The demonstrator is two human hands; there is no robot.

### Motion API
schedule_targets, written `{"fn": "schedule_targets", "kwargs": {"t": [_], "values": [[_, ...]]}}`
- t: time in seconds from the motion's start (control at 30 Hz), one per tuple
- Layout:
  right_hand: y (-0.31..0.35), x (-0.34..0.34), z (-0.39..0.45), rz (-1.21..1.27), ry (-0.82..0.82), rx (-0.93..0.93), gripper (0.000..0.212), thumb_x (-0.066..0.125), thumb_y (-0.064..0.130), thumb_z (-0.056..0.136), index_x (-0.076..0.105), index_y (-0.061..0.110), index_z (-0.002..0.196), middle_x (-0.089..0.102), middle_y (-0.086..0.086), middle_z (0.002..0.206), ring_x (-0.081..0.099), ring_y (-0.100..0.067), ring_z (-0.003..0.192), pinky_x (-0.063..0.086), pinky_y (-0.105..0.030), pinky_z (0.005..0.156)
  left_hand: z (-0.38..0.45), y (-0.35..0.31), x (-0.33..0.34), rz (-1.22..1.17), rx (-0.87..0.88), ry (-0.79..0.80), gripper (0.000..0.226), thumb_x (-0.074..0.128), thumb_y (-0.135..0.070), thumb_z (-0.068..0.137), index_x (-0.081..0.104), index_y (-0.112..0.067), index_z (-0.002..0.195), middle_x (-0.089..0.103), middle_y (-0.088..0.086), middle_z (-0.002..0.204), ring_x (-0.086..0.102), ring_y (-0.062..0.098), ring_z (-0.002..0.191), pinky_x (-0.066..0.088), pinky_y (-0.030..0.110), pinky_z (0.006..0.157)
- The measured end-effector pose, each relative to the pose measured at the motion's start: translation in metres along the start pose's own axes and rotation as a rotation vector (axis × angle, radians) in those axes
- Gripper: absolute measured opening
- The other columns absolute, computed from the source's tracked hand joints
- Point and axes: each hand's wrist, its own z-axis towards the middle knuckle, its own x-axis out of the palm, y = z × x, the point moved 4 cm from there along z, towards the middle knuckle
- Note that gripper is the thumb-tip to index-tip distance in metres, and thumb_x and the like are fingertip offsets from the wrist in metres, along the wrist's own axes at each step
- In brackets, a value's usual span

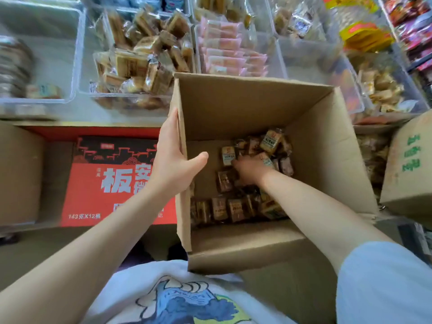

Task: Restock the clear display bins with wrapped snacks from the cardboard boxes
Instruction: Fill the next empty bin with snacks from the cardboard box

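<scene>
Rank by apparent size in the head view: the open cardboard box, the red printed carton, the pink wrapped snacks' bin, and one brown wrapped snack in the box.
1. Open cardboard box, nearest the camera, so this is partly perspective.
2. Red printed carton, partly hidden by the left hand.
3. Pink snack bin.
4. Brown wrapped snack.

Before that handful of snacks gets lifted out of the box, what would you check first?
1. Left hand steadies the cardboard box by its side wall: ok.
2. Right hand is down among the wrapped snacks: ok.
3. Right hand's grip on a snack: cannot tell, fingers are hidden.
4. Snacks left in the box: ok, many.
5. Room in the brown-snack bin: cannot tell, it looks quite full.
</scene>
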Motion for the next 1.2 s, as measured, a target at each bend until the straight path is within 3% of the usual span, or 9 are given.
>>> {"fn": "schedule_targets", "kwargs": {"t": [0.07, 0.23, 0.47, 0.6, 0.73, 0.83, 0.97, 1.1, 1.2], "values": [[0.004, 0.013, 0.009, -0.128, 0.054, 0.081, 0.073, 0.057, 0.052, 0.094, 0.035, 0.011, 0.151, 0.038, -0.014, 0.152, 0.033, -0.034, 0.141, 0.029, -0.053, 0.112, -0.001, -0.002, -0.001, 0.006, -0.008, -0.012, 0.097, 0.075, -0.018, 0.086, 0.013, -0.031, 0.16, 0.024, -0.014, 0.161, 0.023, 0.001, 0.145, 0.029, 0.039, 0.122], [0.017, 0.018, 0.023, -0.203, 0.049, 0.17, 0.056, 0.049, 0.029, 0.099, 0.037, 0.012, 0.151, 0.031, -0.018, 0.155, 0.023, -0.037, 0.144, 0.021, -0.057, 0.115, -0.003, -0.008, -0.001, 0.005, -0.007, -0.013, 0.095, 0.074, -0.015, 0.087, 0.014, -0.035, 0.158, 0.025, -0.023, 0.152, 0.023, -0.005, 0.138, 0.03, 0.034, 0.119], [0.012, 0.022, 0.027, 0.122, 0.084, 0.054, 0.064, 0.06, 0.021, 0.093, 0.032, 0.022, 0.15, 0.045, -0.013, 0.148, 0.033, -0.036, 0.141, 0.016, -0.059, 0.116, -0.003, -0.008, -0.003, 0.014, 0.006, -0.003, 0.094, 0.073, -0.016, 0.089, 0.012, -0.035, 0.159, 0.023, -0.013, 0.162, 0.022, -0.004, 0.138, 0.029, 0.032, 0.117], [0.0, -0.02, 0.006, 0.797, -0.042, 0.015, 0.069, 0.077, 0.035, 0.084, 0.043, 0.02, 0.142, 0.054, -0.005, 0.136, 0.054, -0.025, 0.122, 0.046, -0.036, 0.096, -0.002, -0.007, -0.004, 0.025, 0.017, 0.009, 0.094, 0.073, -0.016, 0.089, 0.012, -0.035, 0.158, 0.023, -0.014, 0.161, 0.021, -0.006, 0.137, 0.028, 0.029, 0.116], [-0.007, -0.083, -0.039, 1.691, 0.044, -0.201, 0.034, 0.06, 0.037, 0.097, 0.06, 0.014, 0.122, 0.064, -0.006, 0.111, 0.058, -0.019, 0.098, 0.047, -0.031, 0.077, -0.001, -0.004, -0.009, 0.013, 0.049, 0.034, 0.095, 0.077, -0.024, 0.086, 0.015, -0.036, 0.158, 0.026, -0.015, 0.16, 0.027, 0.004, 0.145, 0.032, 0.04, 0.119], [0.007, -0.138, -0.083, 1.99, 0.085, -0.498, 0.034, 0.044, 0.035, 0.103, 0.055, 0.009, 0.124, 0.058, -0.012, 0.102, 0.055, -0.021, 0.081, 0.044, -0.031, 0.07, 0.0, -0.004, -0.022, -0.022, 0.046, 0.073, 0.095, 0.078, -0.045, 0.083, 0.018, -0.04, 0.156, 0.026, -0.02, 0.158, 0.029, 0.002, 0.143, 0.034, 0.033, 0.114], [0.052, -0.201, -0.113, 1.899, -0.003, -0.637, 0.037, 0.037, 0.031, 0.107, 0.057, 0.008, 0.128, 0.064, -0.018, 0.104, 0.063, -0.028, 0.082, 0.052, -0.033, 0.065, 0.013, -0.021, -0.072, -0.229, 0.104, 0.008, 0.076, 0.075, -0.058, 0.076, 0.042, -0.042, 0.143, 0.05, -0.018, 0.143, 0.049, -0.005, 0.127, 0.044, 0.022, 0.102], [0.115, -0.245, -0.096, 1.754, -0.148, -0.548, 0.041, 0.038, 0.031, 0.108, 0.053, 0.002, 0.132, 0.067, -0.025, 0.115, 0.068, -0.041, 0.099, 0.058, -0.045, 0.083, 0.038, -0.027, -0.15, -0.409, 0.124, -0.079, 0.045, 0.078, -0.038, 0.082, 0.064, -0.025, 0.123, 0.07, 0.0, 0.112, 0.068, 0.009, 0.102, 0.055, 0.022, 0.082], [0.167, -0.274, -0.069, 1.642, -0.201, -0.515, 0.038, 0.043, 0.032, 0.107, 0.059, 0.005, 0.128, 0.067, -0.022, 0.118, 0.067, -0.034, 0.109, 0.056, -0.045, 0.093, 0.059, -0.002, -0.218, -0.38, 0.108, -0.134, 0.033, 0.078, -0.031, 0.079, 0.072, -0.028, 0.112, 0.074, -0.001, 0.101, 0.068, 0.012, 0.094, 0.054, 0.023, 0.081]]}}
